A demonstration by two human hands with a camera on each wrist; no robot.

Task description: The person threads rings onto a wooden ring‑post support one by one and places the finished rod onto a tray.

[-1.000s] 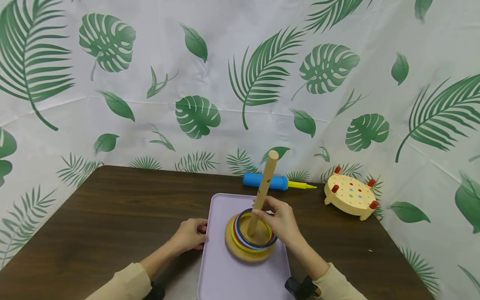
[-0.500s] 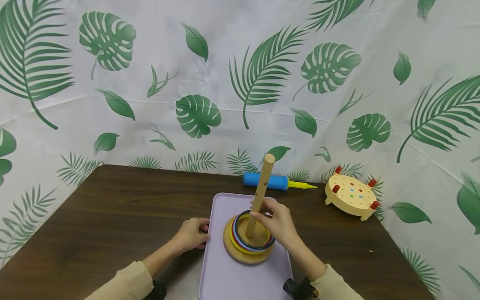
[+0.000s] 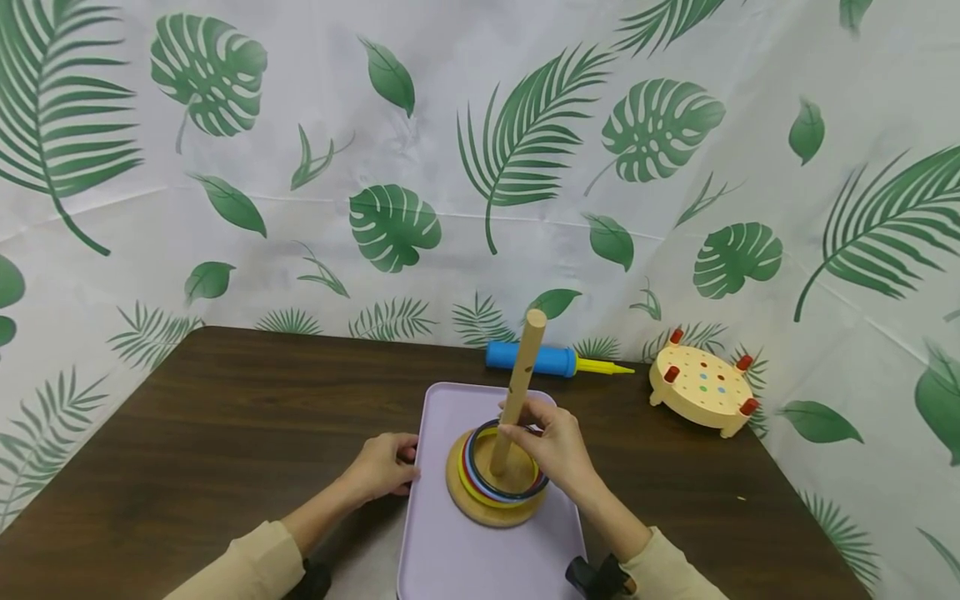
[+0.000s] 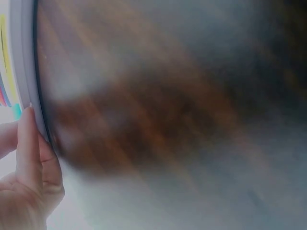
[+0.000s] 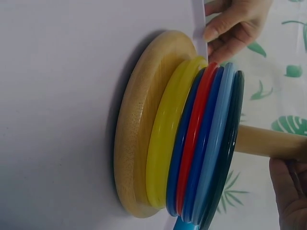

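In the head view my right hand (image 3: 558,442) pinches the lower part of an upright wooden post (image 3: 522,367), thumb on the near side. The post leans slightly right and rises from a round wooden base (image 5: 127,143) on a lilac tray (image 3: 450,550). Stacked around it, low on the base, are several rings; the right wrist view shows yellow rings (image 5: 165,139), a red ring (image 5: 194,139), blue ones and a dark ring (image 5: 229,148) on top. My left hand (image 3: 378,467) holds the tray's left rim between thumb and fingers.
Behind the tray, at the table's (image 3: 262,400) back edge, lies a blue hand pump (image 3: 555,362) with a yellow nozzle. A cream round pegboard (image 3: 701,387) with red pegs stands at the back right. A leaf-patterned cloth (image 3: 300,100) hangs behind the table.
Early in this second my right hand, the post and the ringed base shifted slightly left. My left hand has kept its hold on the tray rim.
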